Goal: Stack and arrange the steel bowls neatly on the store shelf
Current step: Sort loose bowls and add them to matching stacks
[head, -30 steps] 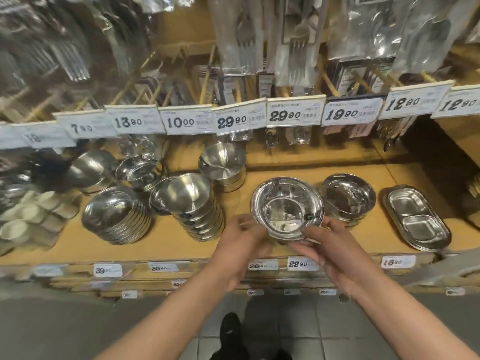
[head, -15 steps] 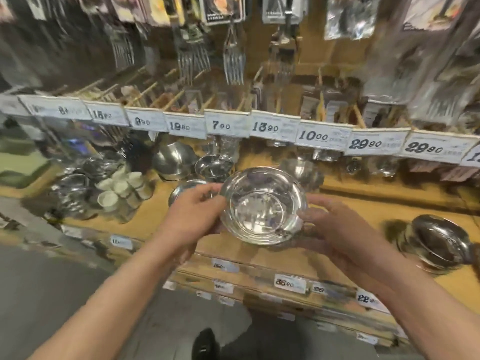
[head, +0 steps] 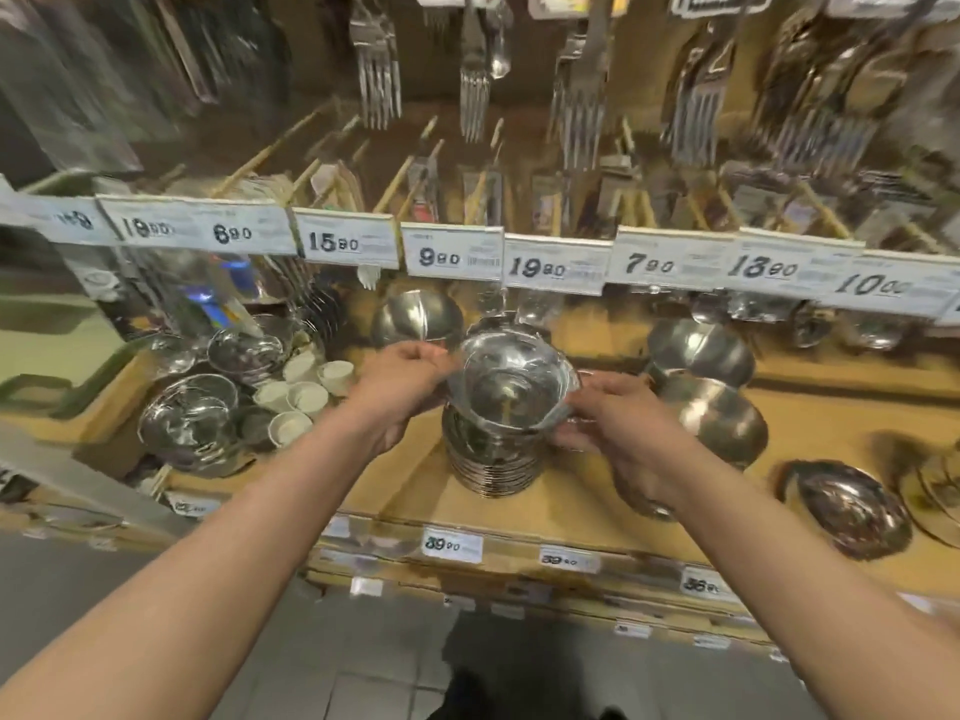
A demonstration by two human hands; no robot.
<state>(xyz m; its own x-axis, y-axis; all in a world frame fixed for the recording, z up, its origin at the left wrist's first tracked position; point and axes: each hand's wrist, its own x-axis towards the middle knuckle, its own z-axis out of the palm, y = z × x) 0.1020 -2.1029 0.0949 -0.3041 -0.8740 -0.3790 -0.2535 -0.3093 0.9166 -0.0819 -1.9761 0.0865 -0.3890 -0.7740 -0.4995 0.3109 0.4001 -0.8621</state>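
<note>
head view: my left hand point(head: 402, 389) and right hand point(head: 615, 420) pinch the steel bowl point(head: 511, 389) by its rim at nine and three o'clock, atop the stack point(head: 491, 454) on the shelf point(head: 571, 498). probably light, rigid, slippery; rim grip suits.

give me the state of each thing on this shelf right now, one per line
top bowl: upright, held at its rim by both hands, on the stack
bowl stack: nested, upright on the shelf
left hand: gripping the bowl's left rim
right hand: gripping its right rim
white cups: clustered, mouths up
forks: hanging
</note>
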